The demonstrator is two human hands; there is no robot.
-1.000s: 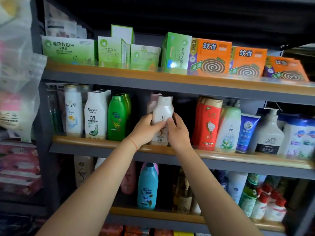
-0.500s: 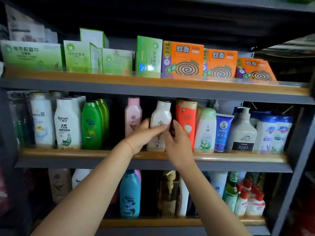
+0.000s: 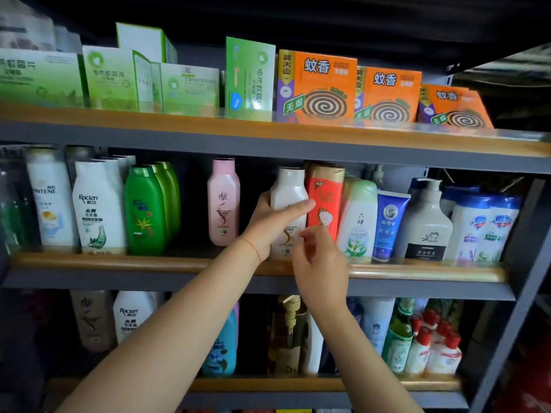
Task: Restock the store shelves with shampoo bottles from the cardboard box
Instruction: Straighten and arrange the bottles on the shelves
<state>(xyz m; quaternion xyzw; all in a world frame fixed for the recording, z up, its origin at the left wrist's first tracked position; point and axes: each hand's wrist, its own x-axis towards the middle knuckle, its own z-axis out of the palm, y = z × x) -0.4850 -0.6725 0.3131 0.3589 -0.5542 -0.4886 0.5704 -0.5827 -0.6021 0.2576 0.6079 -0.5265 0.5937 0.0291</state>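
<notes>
A white shampoo bottle (image 3: 288,189) stands upright on the middle shelf (image 3: 149,263), pressed against a red bottle (image 3: 326,193) on its right. My left hand (image 3: 269,225) grips the white bottle around its middle, fingers across the front. Just below and in front of the bottle's base hovers my right hand (image 3: 320,260), fingers loosely curled, holding nothing. A pink bottle (image 3: 223,202) stands alone to the left, with a dark gap between it and the white one. No cardboard box is in sight.
Left on the middle shelf stand white Pantene (image 3: 49,198), white Raclen (image 3: 98,210) and green bottles (image 3: 146,210). A pale green bottle (image 3: 359,219), blue tube (image 3: 389,225) and pump bottle (image 3: 426,222) crowd the right. Boxes fill the top shelf (image 3: 268,135); more bottles line the lower shelf (image 3: 268,383).
The white bottle has slid right, away from the pink bottle, until it rests against the red one. My right hand has come off the bottle and dropped slightly. The camera moved closer.
</notes>
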